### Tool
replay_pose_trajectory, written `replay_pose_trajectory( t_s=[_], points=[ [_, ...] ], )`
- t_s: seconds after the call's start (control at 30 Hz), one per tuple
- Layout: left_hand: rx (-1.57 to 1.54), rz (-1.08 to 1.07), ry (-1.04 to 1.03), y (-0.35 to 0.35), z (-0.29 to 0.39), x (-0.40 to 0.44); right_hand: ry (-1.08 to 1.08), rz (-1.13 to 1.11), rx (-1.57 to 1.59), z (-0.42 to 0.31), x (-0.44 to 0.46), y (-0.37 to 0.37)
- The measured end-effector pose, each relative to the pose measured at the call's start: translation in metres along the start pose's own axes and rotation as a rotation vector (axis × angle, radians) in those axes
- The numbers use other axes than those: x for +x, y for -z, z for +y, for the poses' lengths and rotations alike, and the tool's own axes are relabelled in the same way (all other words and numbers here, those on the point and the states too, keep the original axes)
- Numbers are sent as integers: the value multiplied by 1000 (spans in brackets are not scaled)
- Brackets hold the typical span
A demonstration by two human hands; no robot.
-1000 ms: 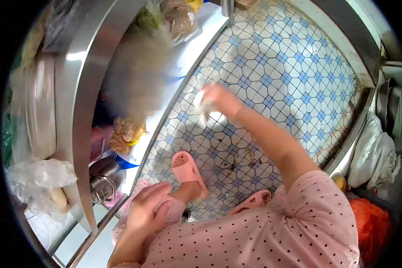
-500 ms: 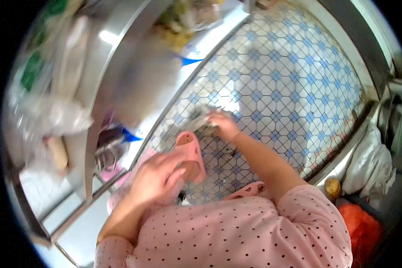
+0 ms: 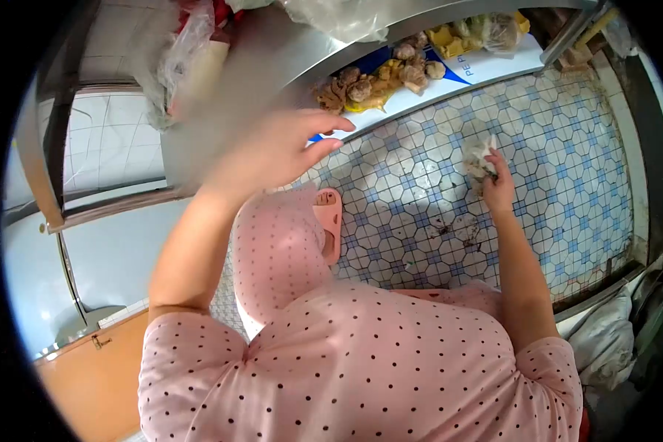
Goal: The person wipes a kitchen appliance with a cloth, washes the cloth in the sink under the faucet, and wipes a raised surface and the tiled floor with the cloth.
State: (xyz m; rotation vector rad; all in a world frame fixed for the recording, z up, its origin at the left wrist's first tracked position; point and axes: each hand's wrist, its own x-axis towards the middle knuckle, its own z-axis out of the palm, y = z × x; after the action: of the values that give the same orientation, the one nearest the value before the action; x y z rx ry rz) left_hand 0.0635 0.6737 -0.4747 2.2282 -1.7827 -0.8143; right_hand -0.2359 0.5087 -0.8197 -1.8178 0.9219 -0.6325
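Observation:
My right hand [image 3: 499, 184] is low over the tiled floor, its fingers closed on a crumpled whitish wad [image 3: 476, 166] with dirty patches. Whether the wad is cloth, paper or plastic I cannot make out. Dark smudges [image 3: 453, 230] mark the tiles to the left of that wrist. Raised in front of the metal shelf, my left hand [image 3: 272, 151] holds nothing, and its thumb and fingers are apart. Below it, a pink sandal [image 3: 330, 228] is on my foot.
Knobbly brown roots [image 3: 412, 70] and yellow bags lie on a blue-and-white board [image 3: 449, 77] on the lower shelf. The steel shelf edge [image 3: 331, 55] juts out above. At right hangs a whitish plastic bag [image 3: 604, 339]; an orange-brown panel [image 3: 96, 376] stands lower left.
My view has turned, and the shelf now runs across the top. My right hand has moved with the wad away from the sandal, to the right. My left hand has lifted toward the shelf.

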Motion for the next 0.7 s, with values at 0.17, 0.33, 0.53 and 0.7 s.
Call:
replay_pose_trajectory(
  t_s=[0.17,0.33,0.53,0.7],
  points=[
    [-87,-183,-70,-43,-58,30,-83,132,-186,26,5,-13],
    [-44,-471,-246,-101,-77,50,-162,242,-191,34,2,-4],
    [-97,-529,-386,-133,-85,60,-222,415,-364,57,-40,26],
    [-24,-481,-447,-141,-79,77,-358,601,-270,72,-71,31]
  ],
)
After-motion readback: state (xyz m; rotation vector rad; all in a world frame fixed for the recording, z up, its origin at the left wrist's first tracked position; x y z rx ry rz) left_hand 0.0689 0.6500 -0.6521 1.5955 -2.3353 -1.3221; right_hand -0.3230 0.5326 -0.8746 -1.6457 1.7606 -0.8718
